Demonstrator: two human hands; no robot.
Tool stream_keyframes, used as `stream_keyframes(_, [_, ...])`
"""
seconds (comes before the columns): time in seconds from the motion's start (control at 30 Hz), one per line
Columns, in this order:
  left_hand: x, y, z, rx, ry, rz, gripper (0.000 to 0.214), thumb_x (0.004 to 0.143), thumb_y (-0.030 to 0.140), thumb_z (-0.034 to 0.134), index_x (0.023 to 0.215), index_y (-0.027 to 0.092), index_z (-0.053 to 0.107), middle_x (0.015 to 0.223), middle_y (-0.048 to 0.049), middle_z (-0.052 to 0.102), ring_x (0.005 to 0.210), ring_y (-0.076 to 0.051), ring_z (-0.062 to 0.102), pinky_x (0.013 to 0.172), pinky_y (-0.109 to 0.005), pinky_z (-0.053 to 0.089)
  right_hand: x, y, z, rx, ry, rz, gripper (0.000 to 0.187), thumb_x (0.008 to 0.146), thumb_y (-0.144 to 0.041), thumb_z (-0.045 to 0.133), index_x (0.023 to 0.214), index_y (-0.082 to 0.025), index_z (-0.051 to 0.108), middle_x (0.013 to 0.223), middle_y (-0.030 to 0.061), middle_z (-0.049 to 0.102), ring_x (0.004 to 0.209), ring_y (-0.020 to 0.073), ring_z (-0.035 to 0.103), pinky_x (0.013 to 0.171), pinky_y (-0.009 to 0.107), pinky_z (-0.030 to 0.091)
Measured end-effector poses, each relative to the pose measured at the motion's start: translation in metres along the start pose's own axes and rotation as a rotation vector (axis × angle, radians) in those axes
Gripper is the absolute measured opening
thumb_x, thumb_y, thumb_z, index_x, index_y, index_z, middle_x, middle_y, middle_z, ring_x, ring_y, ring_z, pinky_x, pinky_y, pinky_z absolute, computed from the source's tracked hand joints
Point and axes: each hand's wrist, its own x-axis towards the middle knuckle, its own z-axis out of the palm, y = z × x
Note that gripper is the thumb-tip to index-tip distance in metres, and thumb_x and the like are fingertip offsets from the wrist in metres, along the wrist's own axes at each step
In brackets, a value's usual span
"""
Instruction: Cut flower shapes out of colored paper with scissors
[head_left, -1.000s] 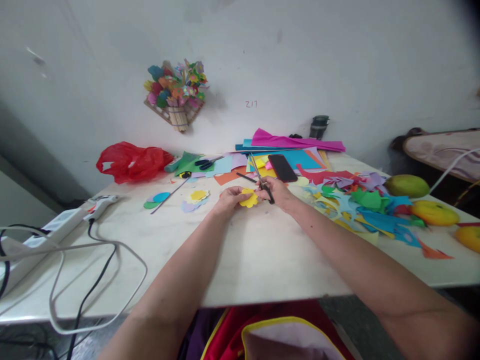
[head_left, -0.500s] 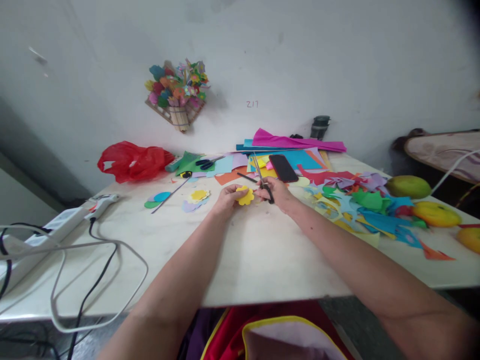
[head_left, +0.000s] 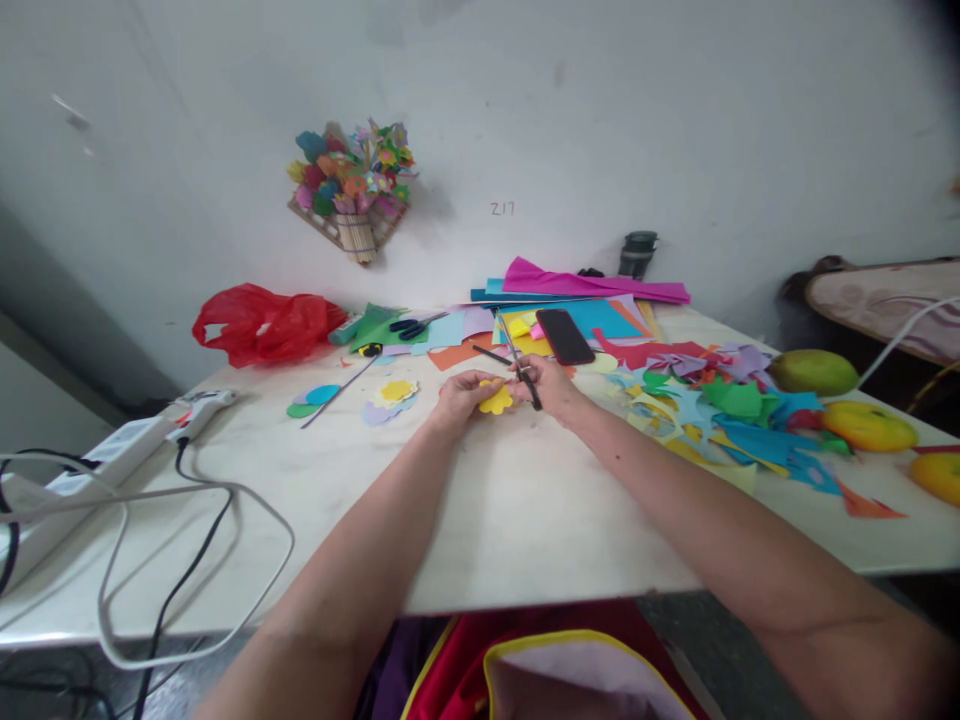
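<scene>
Our left hand (head_left: 459, 395) pinches the yellow paper flower (head_left: 496, 399) by its left rim, the fingers pressed together on it. It sits just above the bench (head_left: 517, 510), at mid-depth and a little right of centre. Our right hand (head_left: 547, 385) is closed on the handles of the scissors (head_left: 517, 362), whose blades slant up and away over the flower. We cannot tell whether the blades are parted.

Compared with half a second ago, the flower has dropped a little and turned slightly in the pinch. The scissors have also shifted a touch to the left. We judge that a fresh part of the petal edge now faces the blades, so the trimming is under way.

The blade tips point toward the phone (head_left: 564, 335), which lies near them on the coloured sheets. Paper scraps (head_left: 735, 410) crowd the right side. A finished flower (head_left: 395, 392) lies near on the left. The power strip (head_left: 112, 455) is well apart at the left edge. Between our hands and the bench's near edge the surface is bare.
</scene>
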Motion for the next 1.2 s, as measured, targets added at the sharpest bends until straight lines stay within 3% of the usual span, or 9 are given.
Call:
stream_keyframes(0.2, [0.001, 0.0, -0.001, -0.037, 0.024, 0.003, 0.049, 0.054, 0.046, 0.088, 0.087, 0.013, 0.072, 0.073, -0.0054, 0.071, 0.061, -0.015, 0.064, 0.056, -0.025, 0.049, 0.003, 0.003, 0.0, 0.003, 0.083, -0.055, 0.045, 0.048, -0.03, 0.081, 0.083, -0.021, 0.055, 0.055, -0.0075, 0.055, 0.049, 0.0113, 0.054, 0.05, 0.026, 0.048])
stream_keyframes(0.3, [0.003, -0.001, -0.003, -0.03, -0.018, -0.052, 0.044, 0.049, 0.039, 0.091, 0.077, 0.012, 0.07, 0.074, -0.0059, 0.07, 0.065, -0.016, 0.066, 0.063, -0.027, 0.053, 0.004, 0.002, 0.0, 0.005, 0.14, -0.058, 0.045, 0.047, -0.031, 0.08, 0.082, -0.021, 0.054, 0.053, -0.0079, 0.054, 0.047, 0.0109, 0.053, 0.049, 0.026, 0.046])
stream_keyframes(0.43, [0.003, -0.002, -0.004, -0.069, 0.026, -0.036, 0.04, 0.048, 0.032, 0.091, 0.071, 0.011, 0.067, 0.074, -0.0063, 0.07, 0.067, -0.016, 0.066, 0.068, -0.029, 0.055, 0.001, 0.0, 0.001, 0.024, 0.136, -0.043, 0.046, 0.047, -0.032, 0.082, 0.081, -0.021, 0.054, 0.053, -0.0076, 0.056, 0.045, 0.0112, 0.054, 0.046, 0.024, 0.045])
stream_keyframes(0.57, [0.003, 0.001, -0.005, -0.116, 0.051, 0.009, 0.036, 0.053, 0.029, 0.09, 0.073, 0.011, 0.066, 0.074, -0.007, 0.07, 0.067, -0.016, 0.066, 0.071, -0.032, 0.055, -0.003, -0.003, -0.001, 0.002, 0.061, 0.048, 0.045, 0.053, -0.031, 0.085, 0.084, -0.019, 0.055, 0.052, -0.0057, 0.057, 0.043, 0.0115, 0.055, 0.037, 0.02, 0.038])
stream_keyframes(0.77, [0.001, 0.004, -0.005, -0.141, 0.062, 0.018, 0.034, 0.055, 0.027, 0.088, 0.077, 0.01, 0.068, 0.075, -0.0075, 0.071, 0.066, -0.016, 0.067, 0.07, -0.031, 0.056, -0.009, -0.006, -0.009, -0.11, -0.196, 0.166, 0.036, 0.067, -0.039, 0.081, 0.079, -0.016, 0.056, 0.053, -0.0017, 0.06, 0.037, 0.0081, 0.054, 0.027, 0.015, 0.021])
stream_keyframes(0.93, [0.003, 0.004, -0.005, -0.178, 0.11, 0.017, 0.029, 0.054, 0.021, 0.086, 0.074, 0.009, 0.068, 0.074, -0.0087, 0.072, 0.066, -0.018, 0.068, 0.069, -0.032, 0.057, -0.007, -0.001, -0.015, -0.128, -0.314, 0.16, 0.034, 0.074, -0.042, 0.076, 0.079, -0.016, 0.055, 0.057, 0.001, 0.064, 0.041, 0.0102, 0.059, 0.027, 0.015, 0.024])
stream_keyframes(1.2, [0.006, 0.001, -0.007, -0.2, 0.156, 0.037, 0.026, 0.055, 0.019, 0.083, 0.072, 0.01, 0.065, 0.074, -0.0102, 0.071, 0.074, -0.023, 0.071, 0.069, -0.033, 0.057, -0.006, 0.0, -0.017, -0.204, -0.367, 0.136, 0.029, 0.076, -0.038, 0.074, 0.082, -0.016, 0.057, 0.057, 0.0004, 0.064, 0.041, 0.0101, 0.058, 0.029, 0.016, 0.024])
